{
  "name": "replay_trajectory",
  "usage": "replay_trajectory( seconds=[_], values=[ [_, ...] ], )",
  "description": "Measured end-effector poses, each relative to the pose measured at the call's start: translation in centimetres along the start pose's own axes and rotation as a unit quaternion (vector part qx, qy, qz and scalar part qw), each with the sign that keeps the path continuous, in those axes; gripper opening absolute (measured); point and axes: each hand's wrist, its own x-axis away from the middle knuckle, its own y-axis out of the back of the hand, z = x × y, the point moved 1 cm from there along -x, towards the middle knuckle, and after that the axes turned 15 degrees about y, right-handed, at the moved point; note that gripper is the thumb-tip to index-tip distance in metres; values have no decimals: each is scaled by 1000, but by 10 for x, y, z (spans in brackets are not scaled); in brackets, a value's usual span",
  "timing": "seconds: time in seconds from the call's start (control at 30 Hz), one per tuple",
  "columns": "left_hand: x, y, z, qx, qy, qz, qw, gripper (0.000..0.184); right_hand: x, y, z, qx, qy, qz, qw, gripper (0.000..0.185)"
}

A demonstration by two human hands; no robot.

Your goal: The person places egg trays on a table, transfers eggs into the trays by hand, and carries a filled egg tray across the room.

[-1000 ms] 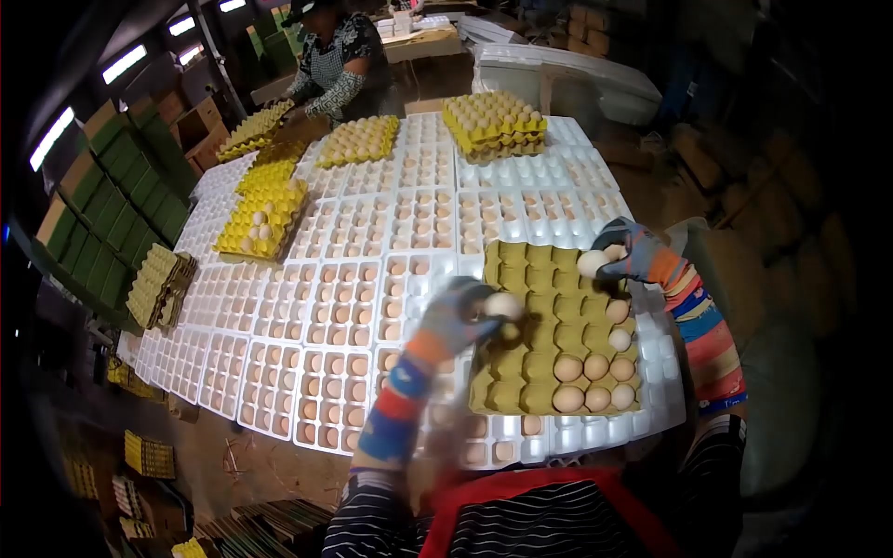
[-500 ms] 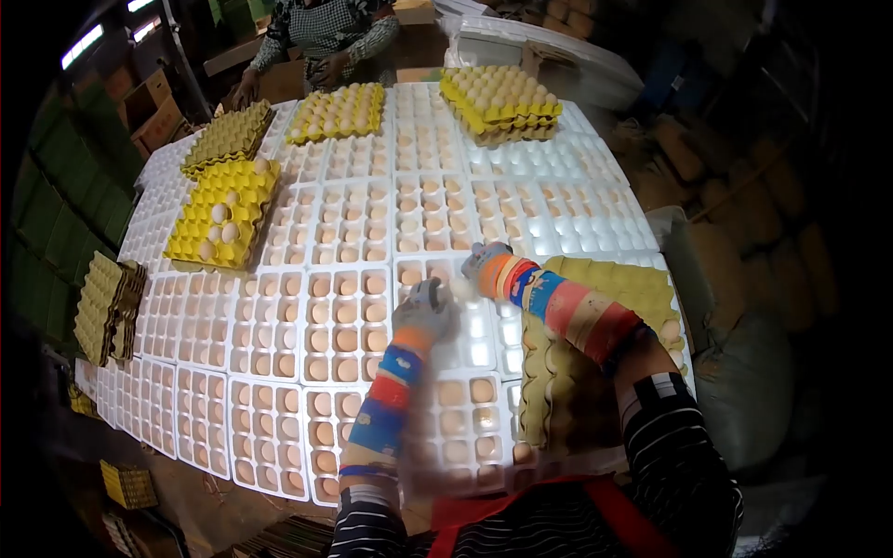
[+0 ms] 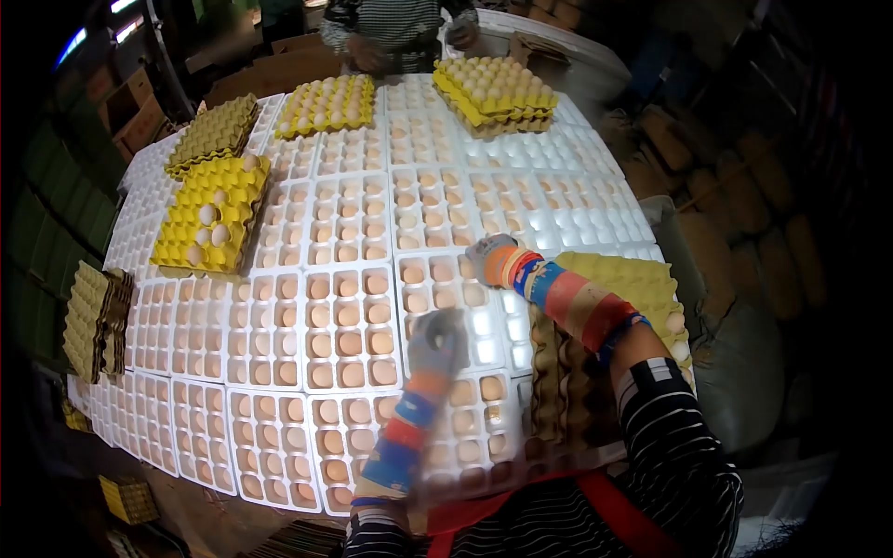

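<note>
My left hand [image 3: 437, 342], in a grey glove and smeared by motion, hovers above a white foam egg tray [image 3: 403, 312]; its fingers do not show clearly. My right hand [image 3: 490, 259], gloved too, has its fingers curled down at the far right corner of that tray, and whatever they hold is hidden. Eggs [image 3: 445, 296] sit in the tray's far cells, while cells on its right side are bare. Under my right forearm lie yellowish egg cartons [image 3: 633, 277], with eggs [image 3: 674, 322] at their right edge.
Foam trays of eggs [image 3: 349, 312] cover the table. Farther off are stacked cartons full of eggs [image 3: 493, 88], a yellow carton holding several eggs [image 3: 209, 200], and empty-looking cartons [image 3: 214, 130]. Another person [image 3: 400, 37] stands across the table. Sacks [image 3: 735, 242] lie to the right.
My left hand has moved down and slightly right, nearer my body. My right hand stays at about the same spot. The person opposite has shifted right in view.
</note>
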Motion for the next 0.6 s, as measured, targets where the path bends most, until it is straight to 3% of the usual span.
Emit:
replay_trajectory(
  seconds=[0.1, 0.13, 0.17, 0.23, 0.27, 0.3, 0.37, 0.5, 0.53, 0.6],
  values=[
    [19, -8, -9, -125, -181, 2, 976, 25, 6, -9, 24, -65, 69, 19, 995, 33],
    [23, -9, -7, -159, -174, 15, 972, 22, 5, -10, 31, -23, 63, 93, 993, 35],
    [24, -10, -7, -193, -170, 28, 966, 19, 6, -15, 31, -5, 58, 78, 995, 38],
    [26, -6, -8, -192, -242, -109, 945, 25, 7, -33, 31, 24, 49, 51, 997, 43],
    [26, -3, -10, -55, -146, -88, 984, 21, 12, -29, 34, 27, 64, 74, 995, 46],
    [18, 1, 21, 77, -26, -11, 997, 21, 15, -33, 37, 26, 82, 30, 996, 38],
    [22, 1, 9, 23, -47, -50, 997, 21, 27, -52, 46, 19, 114, -60, 992, 22],
    [22, -4, 8, -140, -125, -61, 980, 28, 23, -52, 48, 35, 162, 42, 985, 32],
    [23, -3, 4, -164, -149, -65, 973, 31, 27, -49, 47, -35, 118, 3, 992, 33],
    [26, 0, 2, -188, -163, -55, 967, 30, 52, -27, 46, -63, 124, -40, 990, 36]
  ],
)
